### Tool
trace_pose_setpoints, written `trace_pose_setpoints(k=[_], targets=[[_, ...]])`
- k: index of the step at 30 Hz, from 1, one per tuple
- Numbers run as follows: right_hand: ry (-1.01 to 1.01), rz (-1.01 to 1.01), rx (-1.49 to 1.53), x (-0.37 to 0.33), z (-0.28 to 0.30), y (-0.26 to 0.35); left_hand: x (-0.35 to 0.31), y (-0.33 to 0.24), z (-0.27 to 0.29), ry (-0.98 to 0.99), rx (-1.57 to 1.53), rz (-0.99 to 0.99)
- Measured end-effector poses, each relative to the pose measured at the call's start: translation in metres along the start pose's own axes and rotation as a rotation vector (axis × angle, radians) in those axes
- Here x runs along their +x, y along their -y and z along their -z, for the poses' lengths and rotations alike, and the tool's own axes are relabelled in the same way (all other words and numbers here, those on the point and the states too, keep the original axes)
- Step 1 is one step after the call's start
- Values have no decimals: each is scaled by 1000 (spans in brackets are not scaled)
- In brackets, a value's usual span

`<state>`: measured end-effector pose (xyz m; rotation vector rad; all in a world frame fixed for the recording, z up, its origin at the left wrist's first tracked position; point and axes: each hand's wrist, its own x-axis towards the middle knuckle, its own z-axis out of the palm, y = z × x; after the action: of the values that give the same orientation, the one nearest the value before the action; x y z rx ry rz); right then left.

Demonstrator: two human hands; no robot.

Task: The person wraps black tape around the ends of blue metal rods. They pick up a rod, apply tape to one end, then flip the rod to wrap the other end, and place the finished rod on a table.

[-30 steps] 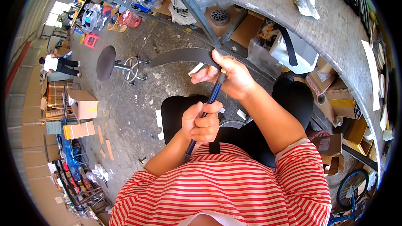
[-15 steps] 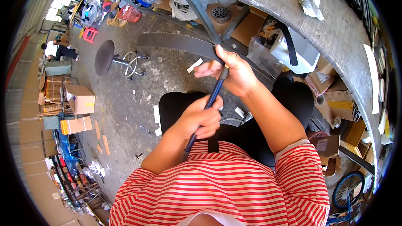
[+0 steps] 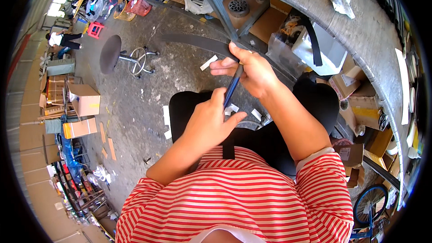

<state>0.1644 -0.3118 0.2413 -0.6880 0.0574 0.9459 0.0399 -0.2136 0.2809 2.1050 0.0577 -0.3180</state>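
My right hand (image 3: 255, 74) grips the upper end of a slim dark blue rod (image 3: 231, 89) together with a flat black strip (image 3: 198, 42). Its thumb points up along the strip, and the other fingers reach leftward behind. From that hand the strip curves away to the left above the floor. Lower down, my left hand (image 3: 208, 123) is wrapped loosely round the rod, back of the hand up and thumb stretched out to the right. It covers the rod's lower part, and its curled fingers are mostly hidden.
A grey workbench (image 3: 297, 0) curves across the far right, with a crumpled plastic piece (image 3: 341, 2) on it. Beneath stand a white foam box (image 3: 324, 49) and cartons. A round stool (image 3: 110, 54) stands left. White scraps lie on the floor. Another person (image 3: 65, 39) is far left.
My left hand has turned its back upward and its thumb now sticks out to the right. It covers the rod's lower end, which showed before. The right hand stays nearly in place.
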Motion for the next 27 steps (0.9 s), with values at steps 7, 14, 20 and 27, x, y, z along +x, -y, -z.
trace_pose_setpoints(k=[7, 14, 20, 27], targets=[[482, 224, 98, 6, 11, -4, -2, 6, 6, 467, -1414, 274], [11, 41, -29, -1, 3, 8, -1, 1, 2, 269, -839, 208], [571, 187, 136, -3, 6, 5, -3, 18, -4, 622, -1680, 109], [-45, 42, 15, -4, -1, 7, -2, -21, -7, -120, 290, -2]])
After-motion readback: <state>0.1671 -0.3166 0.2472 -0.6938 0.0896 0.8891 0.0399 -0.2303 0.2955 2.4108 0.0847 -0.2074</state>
